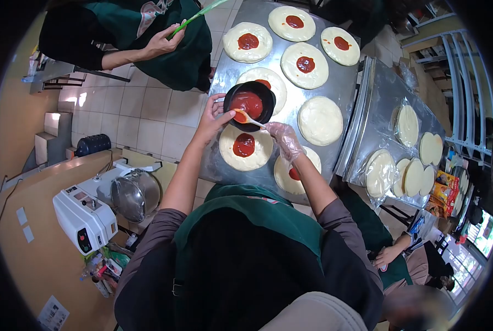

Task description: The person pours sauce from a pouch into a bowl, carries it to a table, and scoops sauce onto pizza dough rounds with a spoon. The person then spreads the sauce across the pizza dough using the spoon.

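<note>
My left hand [211, 118] grips the rim of a black bowl [265, 95] holding red sauce [247, 101]. In my right hand [285, 141], which wears a clear plastic glove, is a wooden spoon [248, 118] with its head inside the bowl. Under and around the bowl, several round dough bases lie on the metal table [213, 168]. Most carry a red sauce patch in the middle, such as the dough base just below the bowl [232, 155]. One plain dough base [320, 121] to the right shows no sauce. My right forearm partly covers another base [287, 179].
A co-worker's hand [166, 43] holds a green item at the upper left. Another person's hand [388, 256] is at the lower right. Wrapped dough rounds [380, 174] lie on a second metal table [378, 88]. A white mixer [84, 215] stands at the left.
</note>
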`<state>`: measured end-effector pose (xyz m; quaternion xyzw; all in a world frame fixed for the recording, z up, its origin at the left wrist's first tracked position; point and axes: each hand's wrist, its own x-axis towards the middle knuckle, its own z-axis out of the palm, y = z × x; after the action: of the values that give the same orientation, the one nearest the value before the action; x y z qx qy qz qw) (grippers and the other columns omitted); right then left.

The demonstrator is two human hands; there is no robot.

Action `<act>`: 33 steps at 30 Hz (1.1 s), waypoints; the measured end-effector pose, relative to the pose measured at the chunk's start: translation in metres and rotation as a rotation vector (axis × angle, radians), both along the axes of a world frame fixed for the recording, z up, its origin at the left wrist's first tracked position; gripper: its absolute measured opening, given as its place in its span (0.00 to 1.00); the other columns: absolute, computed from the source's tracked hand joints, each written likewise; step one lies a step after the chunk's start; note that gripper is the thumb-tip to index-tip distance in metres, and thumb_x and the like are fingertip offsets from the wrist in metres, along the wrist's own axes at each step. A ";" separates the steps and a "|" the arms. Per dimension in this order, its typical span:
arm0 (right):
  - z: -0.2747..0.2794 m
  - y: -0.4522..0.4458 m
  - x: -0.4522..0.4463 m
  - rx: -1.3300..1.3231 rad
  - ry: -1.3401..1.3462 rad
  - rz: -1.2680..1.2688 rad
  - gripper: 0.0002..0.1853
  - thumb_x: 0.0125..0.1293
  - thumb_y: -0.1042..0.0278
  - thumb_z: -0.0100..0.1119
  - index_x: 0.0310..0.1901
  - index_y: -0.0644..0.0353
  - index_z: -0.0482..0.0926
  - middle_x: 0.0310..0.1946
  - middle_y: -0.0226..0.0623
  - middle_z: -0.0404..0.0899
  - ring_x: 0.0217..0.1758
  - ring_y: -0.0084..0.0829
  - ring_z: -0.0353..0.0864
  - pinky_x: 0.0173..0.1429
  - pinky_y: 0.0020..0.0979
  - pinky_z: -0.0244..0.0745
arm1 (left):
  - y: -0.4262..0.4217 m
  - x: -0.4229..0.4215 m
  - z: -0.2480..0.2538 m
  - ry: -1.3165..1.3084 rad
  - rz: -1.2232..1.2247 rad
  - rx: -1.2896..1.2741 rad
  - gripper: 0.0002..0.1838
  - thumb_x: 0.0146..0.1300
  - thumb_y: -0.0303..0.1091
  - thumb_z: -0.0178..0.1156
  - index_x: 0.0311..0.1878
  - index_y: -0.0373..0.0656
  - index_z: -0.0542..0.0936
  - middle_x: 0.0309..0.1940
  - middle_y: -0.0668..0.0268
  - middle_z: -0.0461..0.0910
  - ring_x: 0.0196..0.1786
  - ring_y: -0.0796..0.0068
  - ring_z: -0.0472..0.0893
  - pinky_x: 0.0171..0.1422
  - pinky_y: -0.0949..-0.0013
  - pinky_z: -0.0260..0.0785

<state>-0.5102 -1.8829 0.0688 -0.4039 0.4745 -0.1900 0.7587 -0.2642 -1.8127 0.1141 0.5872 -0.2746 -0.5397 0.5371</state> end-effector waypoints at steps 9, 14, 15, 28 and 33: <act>0.053 -0.001 0.027 -0.564 0.292 0.070 0.11 0.69 0.63 0.58 0.39 0.62 0.85 0.21 0.33 0.79 0.24 0.24 0.74 0.33 0.29 0.71 | -0.006 -0.003 0.000 0.079 0.060 -0.134 0.35 0.60 0.31 0.68 0.67 0.45 0.60 0.56 0.59 0.72 0.59 0.71 0.73 0.65 0.67 0.68; 0.015 -0.003 0.025 -0.122 0.037 -0.033 0.08 0.69 0.67 0.60 0.41 0.61 0.85 0.28 0.25 0.81 0.32 0.17 0.74 0.37 0.23 0.69 | -0.011 0.000 -0.005 0.058 0.092 -0.137 0.35 0.61 0.31 0.68 0.67 0.45 0.60 0.56 0.58 0.71 0.61 0.70 0.72 0.67 0.67 0.66; 0.012 -0.007 0.024 -0.025 -0.028 -0.065 0.07 0.68 0.68 0.61 0.41 0.61 0.85 0.31 0.24 0.81 0.34 0.17 0.74 0.38 0.22 0.68 | -0.011 0.000 -0.008 0.070 0.102 -0.136 0.35 0.61 0.31 0.67 0.68 0.45 0.60 0.57 0.58 0.71 0.61 0.70 0.72 0.67 0.66 0.66; 0.000 -0.171 -0.015 -1.301 1.138 -0.306 0.06 0.64 0.65 0.56 0.34 0.53 0.83 0.30 0.40 0.84 0.32 0.40 0.84 0.38 0.37 0.78 | -0.022 -0.002 -0.020 0.164 0.166 -0.031 0.35 0.64 0.29 0.64 0.69 0.47 0.55 0.59 0.56 0.70 0.61 0.68 0.74 0.62 0.66 0.73; -0.050 -0.201 -0.022 -1.284 1.291 -0.099 0.07 0.65 0.64 0.55 0.39 0.52 0.82 0.33 0.41 0.84 0.34 0.46 0.83 0.38 0.42 0.77 | -0.035 0.001 -0.029 0.176 0.143 -0.047 0.34 0.65 0.31 0.63 0.69 0.48 0.55 0.60 0.58 0.70 0.61 0.70 0.74 0.59 0.69 0.72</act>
<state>-0.5325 -2.0842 0.0184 -0.7558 0.6267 -0.1868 -0.0341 -0.2633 -1.8472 0.0853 0.5426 -0.1964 -0.5430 0.6100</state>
